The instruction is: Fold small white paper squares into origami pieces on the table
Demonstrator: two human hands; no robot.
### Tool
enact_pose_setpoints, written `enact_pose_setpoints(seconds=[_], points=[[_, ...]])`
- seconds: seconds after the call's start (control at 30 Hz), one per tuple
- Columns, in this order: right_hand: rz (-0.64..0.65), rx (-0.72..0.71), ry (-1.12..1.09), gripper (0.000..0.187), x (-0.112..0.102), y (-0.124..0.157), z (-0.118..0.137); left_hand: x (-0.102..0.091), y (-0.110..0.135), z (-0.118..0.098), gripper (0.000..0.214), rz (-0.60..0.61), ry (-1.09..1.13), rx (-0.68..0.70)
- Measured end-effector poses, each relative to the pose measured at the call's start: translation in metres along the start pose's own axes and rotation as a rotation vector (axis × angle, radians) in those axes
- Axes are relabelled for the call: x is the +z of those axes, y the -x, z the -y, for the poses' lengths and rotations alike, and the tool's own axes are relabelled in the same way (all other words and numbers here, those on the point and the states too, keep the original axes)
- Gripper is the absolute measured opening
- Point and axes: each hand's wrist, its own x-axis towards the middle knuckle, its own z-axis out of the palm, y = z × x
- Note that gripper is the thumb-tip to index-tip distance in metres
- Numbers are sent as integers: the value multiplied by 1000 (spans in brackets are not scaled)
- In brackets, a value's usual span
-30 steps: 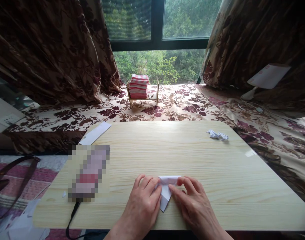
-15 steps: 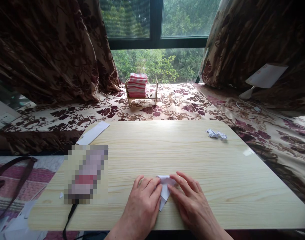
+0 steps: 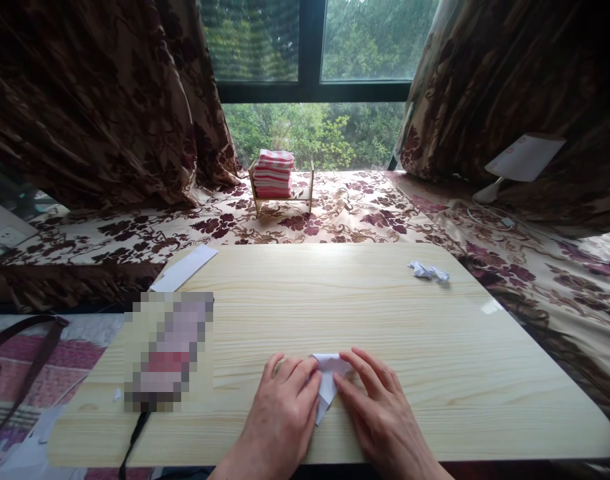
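Observation:
A small folded piece of white paper [image 3: 328, 380] lies on the light wooden table [image 3: 335, 313] near its front edge. My left hand [image 3: 282, 413] rests on the paper's left side, fingers stretched out and pressing flat. My right hand [image 3: 377, 410] lies on the paper's right side, fingers also extended and flat against paper and tabletop. Only a narrow pointed strip of the paper shows between the two hands; the rest is hidden under my fingers.
A crumpled or folded white paper [image 3: 429, 271] sits at the table's far right. A white paper strip [image 3: 185, 268] overhangs the far left corner. A blurred-out object [image 3: 169, 350] with a black cable [image 3: 132, 440] lies left. Beyond, a small wooden rack with striped cloths [image 3: 275, 175] stands on floral fabric.
My right hand has gone from pinching the paper's top edge to lying flat on it, and both hands have closed in, so less paper shows. The view shifted slightly.

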Motion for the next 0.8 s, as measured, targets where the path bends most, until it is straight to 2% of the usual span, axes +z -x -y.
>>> enact_pose_setpoints(seconds=[0.4, 0.8], points=[[34, 12, 39, 34, 0, 6, 2, -3, -1, -1, 27, 18, 9, -8], [-15, 10, -35, 35, 1, 0, 0, -3, 2, -4, 30, 17, 3, -14]])
